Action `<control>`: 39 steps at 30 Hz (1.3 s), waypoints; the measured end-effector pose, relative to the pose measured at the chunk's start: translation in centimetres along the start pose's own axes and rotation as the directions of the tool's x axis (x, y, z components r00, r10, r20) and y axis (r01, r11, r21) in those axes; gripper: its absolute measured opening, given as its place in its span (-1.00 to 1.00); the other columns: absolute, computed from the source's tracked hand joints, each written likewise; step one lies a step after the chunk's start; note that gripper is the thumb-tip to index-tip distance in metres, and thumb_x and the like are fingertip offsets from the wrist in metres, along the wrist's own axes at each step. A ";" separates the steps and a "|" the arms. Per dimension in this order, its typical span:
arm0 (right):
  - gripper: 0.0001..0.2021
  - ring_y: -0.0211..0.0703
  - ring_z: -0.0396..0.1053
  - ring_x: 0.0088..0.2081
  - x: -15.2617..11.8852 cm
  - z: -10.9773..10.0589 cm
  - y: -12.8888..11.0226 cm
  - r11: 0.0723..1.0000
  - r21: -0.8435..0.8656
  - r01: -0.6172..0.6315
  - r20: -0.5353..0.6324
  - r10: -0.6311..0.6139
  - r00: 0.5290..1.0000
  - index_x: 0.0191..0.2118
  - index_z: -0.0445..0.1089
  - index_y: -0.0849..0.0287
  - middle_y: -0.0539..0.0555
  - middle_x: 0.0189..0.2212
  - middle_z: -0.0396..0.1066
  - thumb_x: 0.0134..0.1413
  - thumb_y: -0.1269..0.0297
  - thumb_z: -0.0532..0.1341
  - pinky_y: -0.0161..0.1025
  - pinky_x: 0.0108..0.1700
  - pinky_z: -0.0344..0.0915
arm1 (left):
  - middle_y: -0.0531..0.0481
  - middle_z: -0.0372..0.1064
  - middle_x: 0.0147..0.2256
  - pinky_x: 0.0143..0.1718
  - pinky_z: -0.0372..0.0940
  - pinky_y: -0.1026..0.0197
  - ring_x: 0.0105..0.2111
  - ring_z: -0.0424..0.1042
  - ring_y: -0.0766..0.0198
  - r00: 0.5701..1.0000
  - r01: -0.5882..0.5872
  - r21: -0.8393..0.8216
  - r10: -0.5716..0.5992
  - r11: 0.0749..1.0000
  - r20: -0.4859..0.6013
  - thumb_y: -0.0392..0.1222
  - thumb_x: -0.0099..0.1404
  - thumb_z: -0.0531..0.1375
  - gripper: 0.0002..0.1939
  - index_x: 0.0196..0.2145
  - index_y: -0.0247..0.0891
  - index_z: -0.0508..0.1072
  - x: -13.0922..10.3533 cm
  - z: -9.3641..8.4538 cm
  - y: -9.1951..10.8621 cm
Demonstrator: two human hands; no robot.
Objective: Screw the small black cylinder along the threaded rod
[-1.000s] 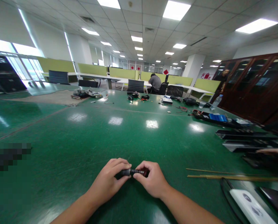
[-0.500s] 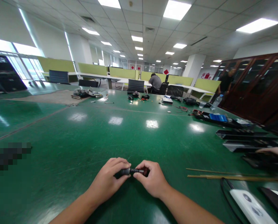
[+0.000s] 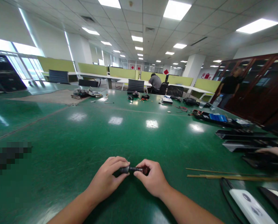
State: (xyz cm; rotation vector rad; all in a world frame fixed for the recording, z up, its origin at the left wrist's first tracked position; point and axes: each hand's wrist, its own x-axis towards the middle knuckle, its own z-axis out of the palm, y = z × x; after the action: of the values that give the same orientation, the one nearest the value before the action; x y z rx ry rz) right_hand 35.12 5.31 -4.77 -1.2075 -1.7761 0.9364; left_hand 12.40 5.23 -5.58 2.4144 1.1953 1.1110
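Low over the green table (image 3: pixel 90 143), in the lower middle of the view, my two hands meet at a small dark cylindrical piece with a thin, stepped metal shaft (image 3: pixel 133 169). My left hand (image 3: pixel 109 174) is closed around its thicker black body (image 3: pixel 124 170), thumb below and fingers above. From the other side my right hand (image 3: pixel 153 177) pinches the shaft's end, where a dark reddish-brown part (image 3: pixel 146 170) shows between thumb and forefinger. The piece lies nearly level. Fingers partly cover both ends, so its exact kind cannot be made out.
Thin yellowish rods (image 3: pixel 218 176), a white device (image 3: pixel 251 205) and a black cable lie at right. Beyond them are dark metal channels (image 3: pixel 243 134) and another person's hand (image 3: pixel 273 151). A blue-filled tray (image 3: pixel 218 117) sits farther back. Someone stands by the cabinets.
Both hands keep their grip on the piece, with only slight finger and wrist shifts. The standing person at the far right has moved a little to the right.
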 end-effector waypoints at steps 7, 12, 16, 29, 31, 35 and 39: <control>-0.90 -0.28 0.29 -0.47 0.1 0.0 0.1 1.000 -0.002 0.001 -0.011 -0.001 1.000 -0.32 0.51 0.19 -0.02 -0.50 0.42 0.01 0.30 0.34 -0.35 -0.40 0.19 | -0.09 0.42 -0.07 -0.02 0.36 0.09 -0.04 0.40 0.17 1.000 -0.006 0.004 0.006 1.000 -0.008 -0.24 0.32 0.26 -0.78 -0.07 -0.13 0.47 0.0 0.0 -0.1; -0.91 -0.28 0.28 -0.47 0.0 0.0 0.1 1.000 0.004 0.007 -0.007 -0.007 1.000 -0.32 0.51 0.18 -0.03 -0.50 0.42 0.02 0.31 0.34 -0.35 -0.40 0.18 | -0.05 0.42 -0.07 -0.01 0.35 0.10 -0.04 0.40 0.19 1.000 0.006 0.009 -0.006 1.000 0.001 -0.24 0.32 0.26 -0.78 -0.07 -0.11 0.46 0.0 -0.1 0.0; -0.91 -0.28 0.28 -0.47 0.1 0.0 0.1 1.000 -0.001 0.004 -0.008 -0.004 1.000 -0.31 0.51 0.18 -0.03 -0.50 0.42 0.03 0.31 0.34 -0.34 -0.40 0.18 | -0.06 0.42 -0.07 -0.01 0.35 0.10 -0.04 0.40 0.18 1.000 0.007 0.002 -0.007 1.000 0.002 -0.23 0.32 0.26 -0.78 -0.07 -0.11 0.47 0.0 -0.2 -0.1; -0.91 -0.27 0.29 -0.46 0.1 -0.1 0.1 1.000 0.008 0.010 -0.013 -0.010 1.000 -0.32 0.51 0.19 -0.03 -0.50 0.42 0.03 0.32 0.33 -0.34 -0.39 0.19 | 0.02 0.41 -0.06 0.01 0.31 0.14 -0.03 0.37 0.23 1.000 0.014 -0.002 -0.014 1.000 -0.001 -0.26 0.31 0.27 -0.76 -0.07 -0.07 0.45 0.2 -0.2 -0.3; -0.92 -0.28 0.29 -0.46 0.1 0.0 0.1 1.000 0.009 0.009 -0.016 -0.009 1.000 -0.32 0.51 0.20 -0.03 -0.51 0.41 0.03 0.32 0.33 -0.34 -0.39 0.18 | 0.03 0.41 -0.06 0.01 0.30 0.14 -0.03 0.37 0.23 1.000 0.018 -0.003 -0.018 1.000 -0.001 -0.26 0.31 0.27 -0.76 -0.07 -0.06 0.45 0.1 -0.2 -0.3; -0.91 -0.28 0.30 -0.46 0.2 0.0 0.2 1.000 0.012 0.004 -0.018 -0.004 1.000 -0.31 0.50 0.20 -0.03 -0.49 0.42 0.03 0.32 0.33 -0.34 -0.39 0.19 | 0.02 0.41 -0.05 0.02 0.30 0.13 -0.02 0.37 0.22 1.000 0.021 -0.003 -0.021 1.000 -0.008 -0.26 0.31 0.27 -0.75 -0.06 -0.06 0.44 0.0 -0.3 -0.5; -0.92 -0.28 0.29 -0.46 0.2 -0.1 0.3 1.000 0.012 0.001 -0.025 0.000 1.000 -0.32 0.50 0.20 -0.03 -0.50 0.42 0.03 0.32 0.33 -0.34 -0.39 0.20 | 0.03 0.41 -0.05 0.02 0.31 0.13 -0.02 0.37 0.23 1.000 0.020 -0.001 -0.020 1.000 -0.009 -0.26 0.31 0.27 -0.74 -0.06 -0.06 0.44 0.0 -0.3 -0.6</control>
State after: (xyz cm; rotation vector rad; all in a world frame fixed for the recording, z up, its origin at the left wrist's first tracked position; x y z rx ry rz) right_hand 35.23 5.57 -4.93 -1.2062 -1.7484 0.9265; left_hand 11.79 5.58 -5.66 2.3938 1.2189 1.1180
